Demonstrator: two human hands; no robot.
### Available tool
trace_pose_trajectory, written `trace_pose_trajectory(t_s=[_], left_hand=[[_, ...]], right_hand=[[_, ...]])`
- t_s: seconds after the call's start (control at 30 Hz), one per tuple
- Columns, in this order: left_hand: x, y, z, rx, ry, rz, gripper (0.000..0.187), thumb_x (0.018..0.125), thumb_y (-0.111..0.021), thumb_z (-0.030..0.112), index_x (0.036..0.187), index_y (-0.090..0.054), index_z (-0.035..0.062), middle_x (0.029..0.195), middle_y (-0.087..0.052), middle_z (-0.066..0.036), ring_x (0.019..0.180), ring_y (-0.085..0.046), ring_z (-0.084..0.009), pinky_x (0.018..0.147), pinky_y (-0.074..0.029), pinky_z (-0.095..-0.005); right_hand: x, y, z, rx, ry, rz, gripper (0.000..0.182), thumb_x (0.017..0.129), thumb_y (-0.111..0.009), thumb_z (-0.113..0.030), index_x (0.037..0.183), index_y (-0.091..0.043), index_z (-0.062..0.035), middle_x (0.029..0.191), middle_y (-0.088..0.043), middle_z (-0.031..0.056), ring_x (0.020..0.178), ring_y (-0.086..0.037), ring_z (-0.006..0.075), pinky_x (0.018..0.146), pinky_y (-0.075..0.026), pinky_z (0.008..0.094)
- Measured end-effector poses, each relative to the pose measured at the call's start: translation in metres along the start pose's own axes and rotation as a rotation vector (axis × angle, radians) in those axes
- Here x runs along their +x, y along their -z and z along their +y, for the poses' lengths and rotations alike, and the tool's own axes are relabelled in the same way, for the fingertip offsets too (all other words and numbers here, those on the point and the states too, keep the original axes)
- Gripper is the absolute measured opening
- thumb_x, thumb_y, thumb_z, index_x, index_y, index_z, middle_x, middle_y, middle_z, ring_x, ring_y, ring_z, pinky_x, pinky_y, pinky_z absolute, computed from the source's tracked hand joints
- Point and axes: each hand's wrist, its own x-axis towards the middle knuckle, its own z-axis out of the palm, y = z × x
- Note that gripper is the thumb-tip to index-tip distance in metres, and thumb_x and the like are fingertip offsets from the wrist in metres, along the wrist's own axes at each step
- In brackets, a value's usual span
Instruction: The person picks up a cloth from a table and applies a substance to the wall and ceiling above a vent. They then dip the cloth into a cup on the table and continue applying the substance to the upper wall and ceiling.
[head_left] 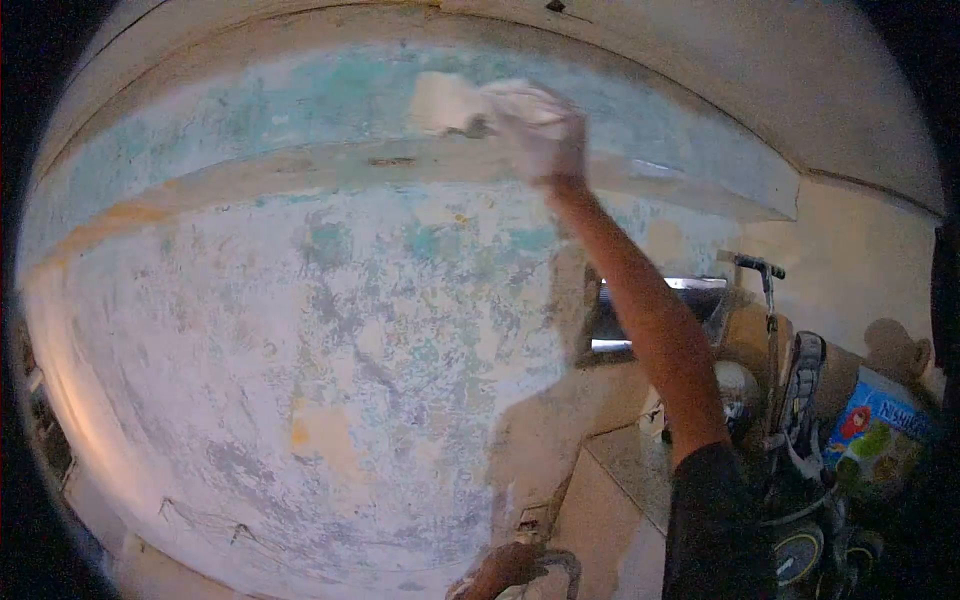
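Observation:
My right hand (535,125), whitish as if gloved or dusted, is raised to the upper wall and smeared by motion. Its fingers are closed around a pale, flat, squarish piece (445,103) that sticks out to the left, against the blue-green band of the wall (320,100). Blur hides whether this is a scraper blade or a folded sheet. Low at the bottom edge, a dim brown shape, seemingly my left hand (503,572), is beside a dark curved bar (568,565). Its fingers cannot be made out.
Patchy white paint covers the lower wall (400,350) beneath a jutting ledge (400,162). Past my right arm are a dark opening (700,300), a T-shaped handle (768,270), a silvery round object (735,385) and a blue printed bag (880,425). A wall socket (533,517) sits low.

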Motion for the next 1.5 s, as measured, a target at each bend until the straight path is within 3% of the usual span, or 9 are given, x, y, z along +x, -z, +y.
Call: trace_pose_trajectory(t_s=[0.2, 0.3, 0.5, 0.6, 0.7, 0.97, 1.1, 1.3, 1.5], left_hand=[[-0.007, -0.001, 0.007, 0.12, -0.209, 0.31, 0.046, 0.078, -0.057, 0.041, 0.115, -0.051, 0.0137, 0.109, -0.056, -0.012, 0.097, -0.055, -0.0311, 0.077, -0.046, -0.0446], [-0.013, 0.005, 0.013, -0.189, 0.074, 0.142, 0.047, 0.077, -0.058, 0.041, 0.118, -0.05, 0.0174, 0.118, -0.052, -0.011, 0.107, -0.048, -0.0317, 0.084, -0.042, -0.0448], [-0.004, 0.0, 0.009, 0.043, -0.043, 0.159, 0.045, 0.075, -0.061, 0.036, 0.115, -0.052, 0.0156, 0.113, -0.055, -0.011, 0.102, -0.052, -0.0314, 0.081, -0.044, -0.0449], [0.003, -0.014, -0.003, 0.052, -0.208, 0.28, 0.043, 0.074, -0.061, 0.033, 0.112, -0.054, 0.0135, 0.108, -0.057, -0.012, 0.097, -0.054, -0.0308, 0.077, -0.045, -0.0456], [-0.009, 0.005, 0.02, -0.029, 0.018, 0.233, 0.033, 0.074, -0.06, 0.026, 0.102, -0.059, 0.009, 0.098, -0.06, -0.015, 0.089, -0.057, -0.0318, 0.073, -0.046, -0.0458], [-0.013, 0.008, 0.02, -0.005, -0.008, 0.151, 0.035, 0.076, -0.058, 0.028, 0.106, -0.057, 0.0104, 0.103, -0.058, -0.013, 0.092, -0.056, -0.0306, 0.076, -0.045, -0.0444], [-0.015, 0.009, 0.019, 0.011, -0.026, 0.134, 0.036, 0.077, -0.057, 0.029, 0.108, -0.056, 0.0111, 0.105, -0.057, -0.012, 0.094, -0.055, -0.03, 0.077, -0.045, -0.0437], [-0.019, 0.012, 0.02, 0.038, -0.029, 0.123, 0.037, 0.078, -0.056, 0.03, 0.111, -0.054, 0.0122, 0.109, -0.056, -0.011, 0.096, -0.055, -0.0291, 0.079, -0.045, -0.0427], [-0.018, 0.011, 0.021, 0.063, -0.018, 0.113, 0.039, 0.08, -0.055, 0.032, 0.114, -0.053, 0.0133, 0.113, -0.054, -0.01, 0.098, -0.054, -0.0282, 0.081, -0.045, -0.0417]], right_hand=[[-0.023, 0.102, 0.057, -0.01, -0.261, 0.053, 0.013, 0.08, -0.058, -0.007, 0.089, -0.064, -0.0001, 0.089, -0.063, 0.0048, 0.08, -0.058, 0.0104, 0.072, -0.046, 0.0247], [-0.029, 0.156, 0.08, -0.273, -0.209, 0.047, 0.014, 0.081, -0.057, -0.008, 0.088, -0.064, 0.0016, 0.091, -0.063, 0.007, 0.083, -0.057, 0.0111, 0.075, -0.044, 0.0241], [-0.033, 0.218, 0.105, -0.402, -0.362, 0.193, 0.029, 0.078, -0.063, -0.023, 0.093, -0.062, 0.0015, 0.088, -0.063, 0.0109, 0.077, -0.058, 0.0191, 0.074, -0.044, 0.0325], [-0.032, 0.218, 0.118, -1.205, -0.133, 0.161, 0.039, 0.077, -0.063, -0.03, 0.099, -0.06, 0.001, 0.092, -0.062, 0.0152, 0.083, -0.056, 0.0279, 0.077, -0.042, 0.0403], [-0.017, 0.191, 0.122, -0.954, -0.362, 0.055, 0.04, 0.073, -0.068, -0.03, 0.099, -0.059, 0.0001, 0.097, -0.058, 0.0173, 0.09, -0.055, 0.0289, 0.082, -0.039, 0.0465], [0.024, 0.018, 0.037, -0.863, 0.093, -0.149, 0.02, 0.077, -0.058, -0.022, 0.088, -0.064, -0.0069, 0.1, -0.06, 0.0153, 0.091, -0.058, 0.0287, 0.081, -0.044, 0.0407], [0.049, -0.055, -0.012, -0.751, 0.37, -0.039, 0.016, 0.077, -0.058, -0.02, 0.084, -0.06, -0.0058, 0.072, -0.061, 0.012, 0.064, -0.06, 0.0303, 0.06, -0.048, 0.0392], [0.071, -0.099, -0.04, -0.652, 0.209, 0.043, 0.013, 0.078, -0.056, -0.017, 0.077, -0.058, -0.0038, 0.062, -0.058, 0.0108, 0.057, -0.057, 0.0322, 0.055, -0.047, 0.0391], [0.088, -0.093, 0.0, 0.016, 0.099, 0.196, 0.021, 0.075, -0.06, -0.016, 0.091, -0.061, -0.0013, 0.069, -0.063, 0.0094, 0.063, -0.063, 0.0175, 0.055, -0.048, 0.0319]])
